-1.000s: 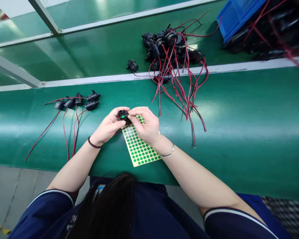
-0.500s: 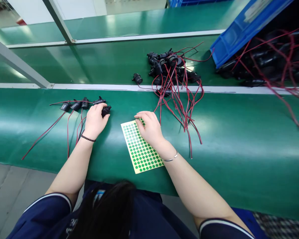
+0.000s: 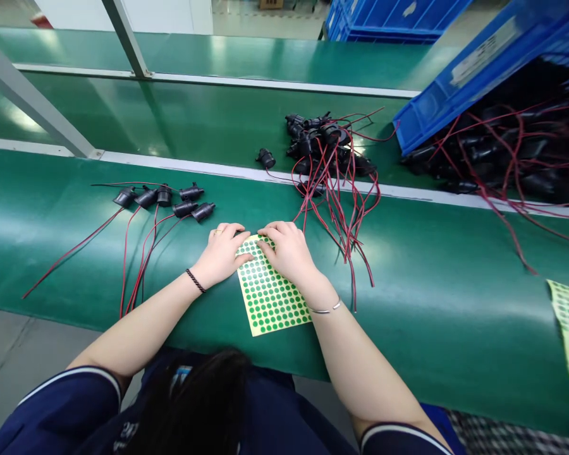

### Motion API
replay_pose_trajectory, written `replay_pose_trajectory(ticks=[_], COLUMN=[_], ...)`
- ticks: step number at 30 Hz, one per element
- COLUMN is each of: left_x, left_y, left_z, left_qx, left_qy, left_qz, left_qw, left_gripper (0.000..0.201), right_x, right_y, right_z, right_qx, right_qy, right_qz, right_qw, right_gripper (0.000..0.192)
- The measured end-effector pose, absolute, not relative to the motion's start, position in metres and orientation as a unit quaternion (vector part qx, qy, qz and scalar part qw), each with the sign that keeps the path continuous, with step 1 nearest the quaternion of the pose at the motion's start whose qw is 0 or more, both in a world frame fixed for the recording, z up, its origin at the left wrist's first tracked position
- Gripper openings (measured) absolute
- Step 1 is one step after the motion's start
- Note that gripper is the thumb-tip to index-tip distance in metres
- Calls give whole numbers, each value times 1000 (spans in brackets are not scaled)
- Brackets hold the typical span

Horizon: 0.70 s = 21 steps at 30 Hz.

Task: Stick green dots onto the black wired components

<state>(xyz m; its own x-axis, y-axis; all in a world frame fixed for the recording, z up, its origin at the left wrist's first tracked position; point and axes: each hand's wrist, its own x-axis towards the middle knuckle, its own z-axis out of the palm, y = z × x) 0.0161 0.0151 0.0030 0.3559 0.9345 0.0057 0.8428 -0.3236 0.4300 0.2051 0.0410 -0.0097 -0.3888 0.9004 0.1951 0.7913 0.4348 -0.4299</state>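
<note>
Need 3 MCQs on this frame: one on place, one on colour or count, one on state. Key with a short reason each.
1. Where do both hands rest?
A. on the sticker sheet
B. in the blue crate
C. on the wire pile

2. What colour are the dots on the sheet?
A. red
B. green
C. blue

3. What state is the left hand in?
A. gripping a black connector
B. lifted off the belt
C. empty, fingers flat on the sheet

Key: 1 A, the left hand and right hand lie on the top edge of the sticker sheet. 2 B, green dots on yellowish backing. 3 C, the row of black connectors lies apart on the green belt, untouched.
</note>
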Motion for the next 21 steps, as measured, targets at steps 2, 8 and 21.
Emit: replay_pose_trajectory(ticks=[2, 8, 21], left_x=[17, 19, 17], left_y=[16, 18, 21], left_z=[4, 8, -9], left_qx=[804, 801, 785], left_qy=[553, 552, 533], left_qz=[120, 117, 199], left_qw=[182, 201, 247], left_gripper=[45, 39, 56], right_x=[204, 200, 205], right_y=[41, 40, 48], right_z=[-8, -2, -6], right_qx=[-517, -534, -494], right_qy=[-824, -820, -840], right_qz=[134, 126, 133], right_qw=[189, 164, 183], right_gripper=[19, 17, 36])
